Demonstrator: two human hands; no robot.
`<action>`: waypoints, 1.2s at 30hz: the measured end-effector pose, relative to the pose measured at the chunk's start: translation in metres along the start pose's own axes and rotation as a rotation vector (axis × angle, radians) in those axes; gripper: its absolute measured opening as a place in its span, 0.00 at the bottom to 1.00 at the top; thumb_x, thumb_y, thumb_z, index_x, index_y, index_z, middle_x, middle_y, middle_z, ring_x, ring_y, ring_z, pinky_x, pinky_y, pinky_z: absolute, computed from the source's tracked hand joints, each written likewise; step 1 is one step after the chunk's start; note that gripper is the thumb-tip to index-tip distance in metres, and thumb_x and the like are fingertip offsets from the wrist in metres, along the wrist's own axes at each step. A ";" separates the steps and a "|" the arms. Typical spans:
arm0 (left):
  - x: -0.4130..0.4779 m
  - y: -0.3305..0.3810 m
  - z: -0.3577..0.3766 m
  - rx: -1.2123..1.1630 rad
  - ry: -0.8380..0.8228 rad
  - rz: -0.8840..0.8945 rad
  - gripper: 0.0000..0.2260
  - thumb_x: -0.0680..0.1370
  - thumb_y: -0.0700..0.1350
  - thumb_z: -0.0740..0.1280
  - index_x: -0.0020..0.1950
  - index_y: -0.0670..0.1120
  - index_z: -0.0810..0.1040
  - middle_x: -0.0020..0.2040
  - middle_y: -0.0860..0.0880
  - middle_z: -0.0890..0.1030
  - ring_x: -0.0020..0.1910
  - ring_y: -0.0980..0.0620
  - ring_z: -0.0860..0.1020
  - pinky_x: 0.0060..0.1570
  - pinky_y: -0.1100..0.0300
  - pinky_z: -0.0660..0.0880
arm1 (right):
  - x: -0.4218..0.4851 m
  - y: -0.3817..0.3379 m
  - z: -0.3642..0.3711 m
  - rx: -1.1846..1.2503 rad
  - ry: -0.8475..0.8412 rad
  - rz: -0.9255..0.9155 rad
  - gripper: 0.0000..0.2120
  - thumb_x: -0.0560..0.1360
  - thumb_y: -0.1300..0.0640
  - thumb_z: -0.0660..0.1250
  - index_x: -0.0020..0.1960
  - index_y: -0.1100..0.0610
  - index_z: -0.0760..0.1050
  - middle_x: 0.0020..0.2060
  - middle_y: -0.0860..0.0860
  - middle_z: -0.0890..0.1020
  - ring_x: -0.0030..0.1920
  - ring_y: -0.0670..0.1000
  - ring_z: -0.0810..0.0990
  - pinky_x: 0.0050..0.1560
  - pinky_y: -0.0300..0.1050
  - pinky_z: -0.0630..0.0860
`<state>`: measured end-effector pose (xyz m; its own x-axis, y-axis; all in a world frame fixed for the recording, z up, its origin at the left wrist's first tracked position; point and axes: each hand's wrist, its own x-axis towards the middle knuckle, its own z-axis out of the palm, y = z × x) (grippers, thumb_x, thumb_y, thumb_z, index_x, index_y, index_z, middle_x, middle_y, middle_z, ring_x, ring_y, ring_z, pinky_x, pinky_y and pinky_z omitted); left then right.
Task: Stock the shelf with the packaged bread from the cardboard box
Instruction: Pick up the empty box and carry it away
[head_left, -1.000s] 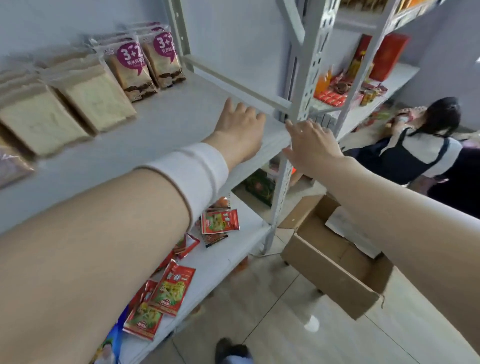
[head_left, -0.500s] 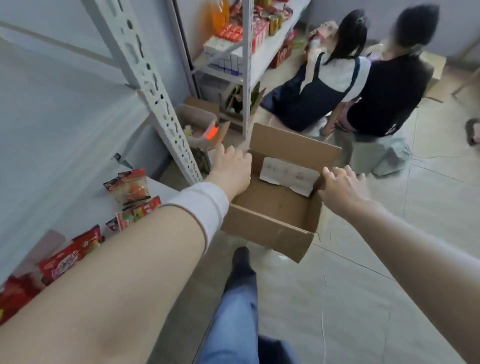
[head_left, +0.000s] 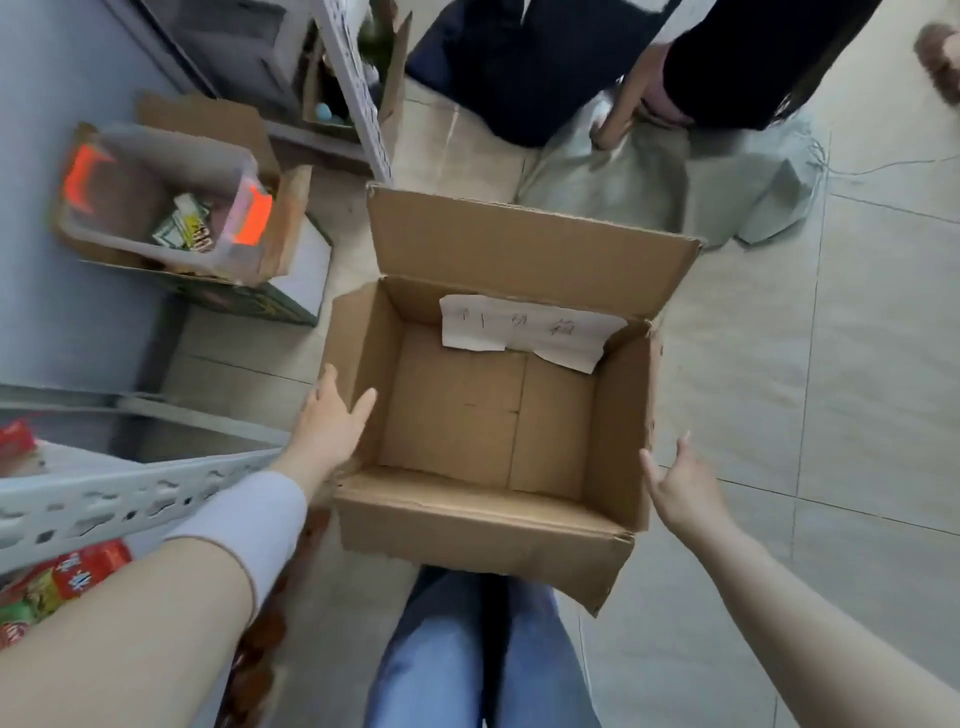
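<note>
An open cardboard box (head_left: 467, 514) sits on the tiled floor in front of my legs. Its inside shows only bare cardboard and a white paper note (head_left: 524, 330) on the far wall; no packaged bread is in view. My left hand (head_left: 332, 421), fingers spread, is at the box's left wall near the rim. My right hand (head_left: 680, 483) is open beside the box's right wall, just outside it. Neither hand holds anything. The metal shelf's edge (head_left: 119, 499) runs along the lower left.
Red and green snack packets (head_left: 57, 577) lie on the low shelf at left. Another carton with a clear bin (head_left: 171, 208) stands at upper left by the shelf post (head_left: 358, 93). Two people (head_left: 649, 57) sit on the floor beyond the box.
My view has dropped from the upper shelf with the bread to the floor. Both hands came down from the shelf edge to either side of the cardboard box.
</note>
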<state>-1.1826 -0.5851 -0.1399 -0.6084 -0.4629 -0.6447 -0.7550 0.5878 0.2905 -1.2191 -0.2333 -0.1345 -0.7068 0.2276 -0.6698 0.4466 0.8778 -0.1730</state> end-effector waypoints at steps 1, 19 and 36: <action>0.021 -0.009 0.013 -0.055 0.004 -0.023 0.30 0.79 0.57 0.55 0.77 0.45 0.50 0.76 0.42 0.57 0.74 0.42 0.58 0.72 0.46 0.57 | 0.019 0.002 0.012 0.048 0.013 0.000 0.30 0.80 0.48 0.55 0.74 0.65 0.53 0.69 0.65 0.67 0.69 0.63 0.66 0.65 0.53 0.64; -0.028 -0.036 0.038 -0.395 0.172 -0.012 0.20 0.82 0.52 0.50 0.71 0.45 0.65 0.69 0.46 0.71 0.69 0.47 0.67 0.60 0.61 0.59 | 0.025 0.017 0.004 0.284 0.144 -0.028 0.18 0.82 0.55 0.49 0.64 0.65 0.66 0.63 0.64 0.73 0.63 0.64 0.70 0.59 0.51 0.65; -0.419 -0.090 0.111 -0.733 0.531 -0.512 0.21 0.81 0.54 0.52 0.66 0.42 0.69 0.64 0.38 0.73 0.63 0.40 0.71 0.60 0.50 0.65 | -0.147 0.039 -0.112 -0.258 -0.127 -0.671 0.21 0.82 0.49 0.47 0.64 0.63 0.66 0.61 0.63 0.74 0.61 0.63 0.72 0.58 0.54 0.67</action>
<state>-0.8324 -0.3704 0.0258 -0.0682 -0.8804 -0.4694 -0.8088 -0.2266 0.5426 -1.1597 -0.1853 0.0384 -0.7068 -0.4313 -0.5607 -0.2148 0.8861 -0.4107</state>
